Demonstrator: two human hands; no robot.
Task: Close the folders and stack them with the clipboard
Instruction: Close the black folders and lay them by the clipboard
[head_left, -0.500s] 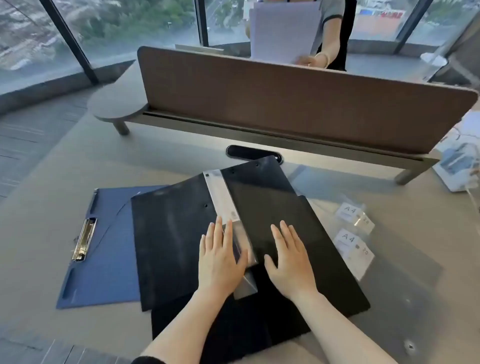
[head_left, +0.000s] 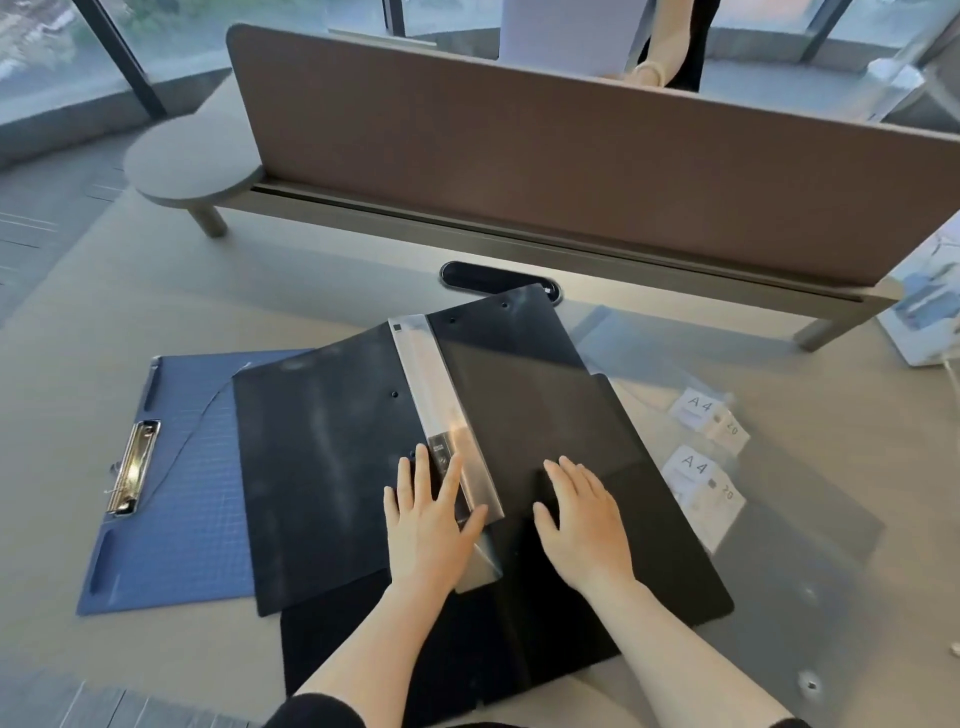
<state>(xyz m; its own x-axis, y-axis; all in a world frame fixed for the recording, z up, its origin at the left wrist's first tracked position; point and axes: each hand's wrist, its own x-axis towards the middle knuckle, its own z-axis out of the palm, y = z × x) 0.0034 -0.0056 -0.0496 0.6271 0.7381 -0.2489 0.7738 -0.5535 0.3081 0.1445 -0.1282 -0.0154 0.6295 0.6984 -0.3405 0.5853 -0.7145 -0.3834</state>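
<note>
An open black folder (head_left: 322, 467) with a clear spine strip (head_left: 441, 395) lies spread on the desk, over a second black folder (head_left: 467, 639) beneath it. My left hand (head_left: 428, 525) rests flat on the spine strip and left cover, fingers apart. On the right cover (head_left: 545, 415) my right hand (head_left: 584, 525) lies flat too. A blue clipboard (head_left: 171, 493) with a metal clip (head_left: 132, 467) sits at the left, partly under the folder's left cover. Neither hand grips anything.
Clear plastic sleeves with A4 labels (head_left: 706, 467) lie to the right. A brown divider panel (head_left: 571, 171) crosses the desk behind, with a cable slot (head_left: 483, 275) in front. A person holding paper (head_left: 566, 36) stands beyond it. A white box (head_left: 924, 312) sits far right.
Both hands stay flat on the open folder in about the same places. The folders and clipboard have not visibly moved.
</note>
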